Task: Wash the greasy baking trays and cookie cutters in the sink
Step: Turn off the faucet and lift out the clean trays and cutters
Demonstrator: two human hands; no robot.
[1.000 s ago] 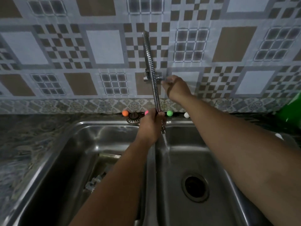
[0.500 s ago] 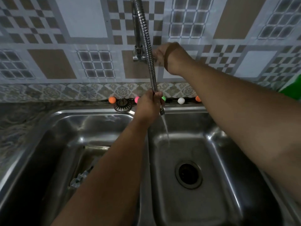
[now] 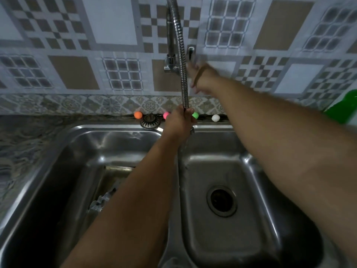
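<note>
My left hand [image 3: 178, 123] grips the lower end of the flexible metal faucet hose [image 3: 181, 60] over the divider of the double steel sink [image 3: 249, 161]. A faint trickle of water [image 3: 183, 151] falls from the nozzle. My right hand [image 3: 201, 80] is blurred, just below the upright tap handle [image 3: 191, 52] on the wall, and holds nothing. In the left basin lies a baking tray [image 3: 117, 170] with a metal cookie cutter [image 3: 101, 202] on it, both partly hidden by my left forearm.
A loose drain strainer [image 3: 149, 122] and small coloured balls, orange [image 3: 138, 115] to white [image 3: 215, 118], sit on the back ledge. The right basin shows its drain [image 3: 222, 200]. A green object [image 3: 341, 106] stands at the right edge. Stone counter [image 3: 25, 144] lies left.
My right hand has come down off the tap handle, which now stands bare. The water stream has thinned. My left hand keeps its grip on the hose end.
</note>
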